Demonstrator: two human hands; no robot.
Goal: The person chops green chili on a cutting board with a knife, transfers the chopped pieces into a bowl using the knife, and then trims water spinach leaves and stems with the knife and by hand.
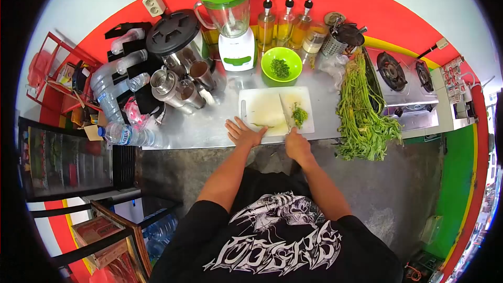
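Note:
On the steel counter lies a white cutting board [257,106]. My right hand [298,148] is closed round the handle of a kitchen knife [285,111], whose blade points away from me over the board. Right of the blade sits a small heap of chopped green herbs [299,115]. My left hand [244,133] rests at the board's front left edge with its fingers spread. A thin green stem piece [262,126] lies by its thumb; whether they touch, I cannot tell. Behind the board, a lime-green bowl [268,77] holds more chopped greens [280,68].
A large bunch of leafy stalks [361,115] hangs over the counter's front edge at right, beside a gas stove [406,84]. At the back stand a blender [236,47] and pump bottles [265,29]. Metal shakers [165,85] and a water bottle [126,134] are on the left.

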